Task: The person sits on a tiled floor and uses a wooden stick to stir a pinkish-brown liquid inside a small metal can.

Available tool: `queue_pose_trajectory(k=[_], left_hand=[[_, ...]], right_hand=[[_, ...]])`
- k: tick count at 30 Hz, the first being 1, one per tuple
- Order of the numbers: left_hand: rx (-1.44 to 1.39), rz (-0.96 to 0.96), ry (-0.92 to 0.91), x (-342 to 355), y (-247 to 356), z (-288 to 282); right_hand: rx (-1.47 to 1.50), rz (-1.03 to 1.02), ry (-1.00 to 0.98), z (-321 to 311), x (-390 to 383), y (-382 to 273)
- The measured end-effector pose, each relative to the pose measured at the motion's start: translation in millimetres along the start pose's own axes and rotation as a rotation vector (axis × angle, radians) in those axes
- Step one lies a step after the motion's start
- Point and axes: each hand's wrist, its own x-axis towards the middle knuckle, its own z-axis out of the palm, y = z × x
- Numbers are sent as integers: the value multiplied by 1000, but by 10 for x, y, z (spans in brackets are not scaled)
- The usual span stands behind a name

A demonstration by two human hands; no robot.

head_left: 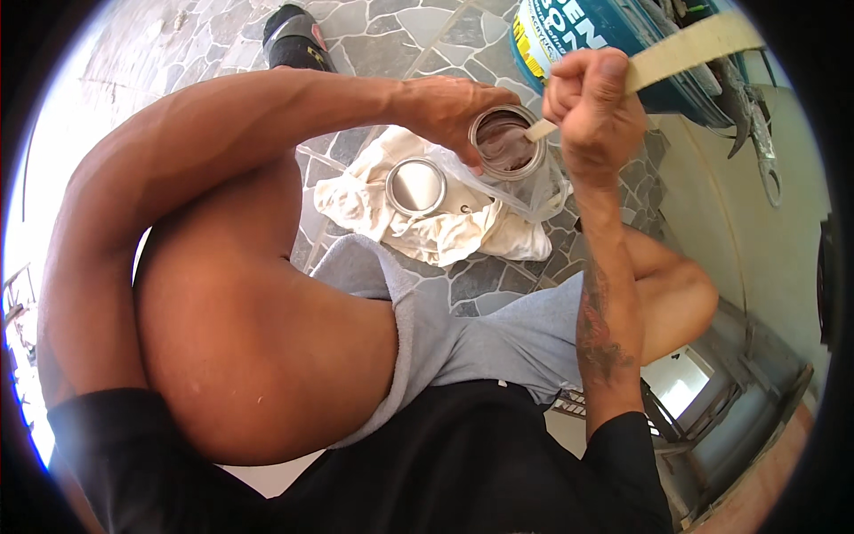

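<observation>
My left hand [449, 111] grips the side of an open metal can [508, 142] holding a brownish substance. In my right hand [594, 116] is a long pale flat stick [689, 49], held in curled fingers, with its lower end inside the can. A round metal lid [415, 185] lies just left of the can on a cream cloth [351, 205]. Crumpled clear plastic [551, 200] lies under and around the can.
A large teal bucket [543, 44] stands at the upper right, with tools [765, 169] beside it. A dark cylindrical object [298, 40] lies on the irregular stone floor [471, 285]. My bent legs [267, 347] frame the work area; grey metal framework [738, 392] is at the lower right.
</observation>
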Motion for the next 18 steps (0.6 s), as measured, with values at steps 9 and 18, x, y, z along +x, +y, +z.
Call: queue_pose_trajectory(k=[9, 18], left_hand=[[56, -108, -25, -34, 64, -57], [63, -67, -24, 18, -16, 47]], right_hand=[[50, 64, 93, -99, -404, 323], [-22, -237, 76, 184, -113, 190]])
